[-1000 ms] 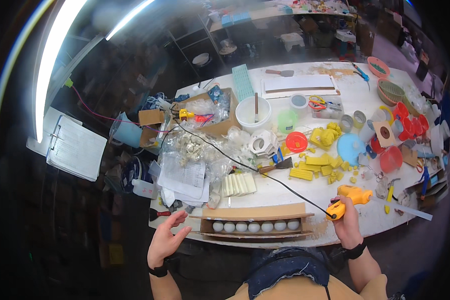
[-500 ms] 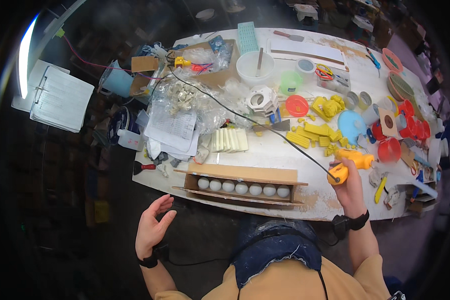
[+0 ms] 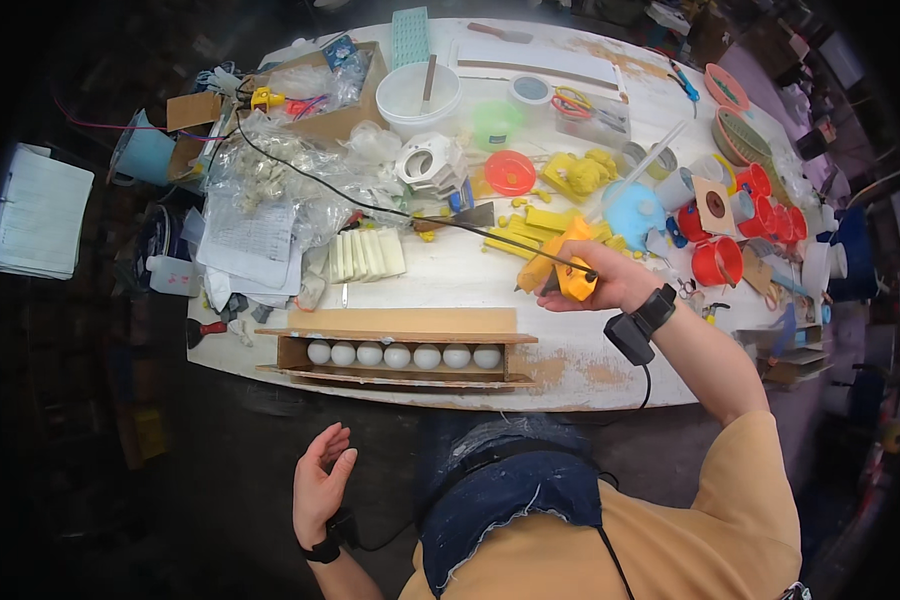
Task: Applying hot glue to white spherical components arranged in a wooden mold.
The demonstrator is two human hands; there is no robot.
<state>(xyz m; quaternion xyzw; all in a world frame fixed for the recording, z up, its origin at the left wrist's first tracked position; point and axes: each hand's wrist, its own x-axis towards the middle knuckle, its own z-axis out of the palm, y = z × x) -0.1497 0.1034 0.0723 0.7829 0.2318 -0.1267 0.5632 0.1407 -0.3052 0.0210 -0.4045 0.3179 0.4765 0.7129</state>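
My right hand is wrapped round a yellow-orange hot glue gun. Its nozzle points left and down over the table, and a black cord trails from its handle across to the far left. A long translucent glue stick slants up and away behind it. Off the table's near edge, my left hand hangs with nothing in it, fingers loosely apart. Between the hands, at the front of the table, lies a wooden trough with a row of several white balls inside.
White slabs lie behind the trough beside papers and plastic bags. Yellow clay blocks, a blue disc and red cups crowd the right. A putty knife lies mid-table; a white bowl stands behind.
My right hand has brought the glue gun leftward over the table and turned its nozzle to the left. My left hand stays off the edge. The whole view has shifted.
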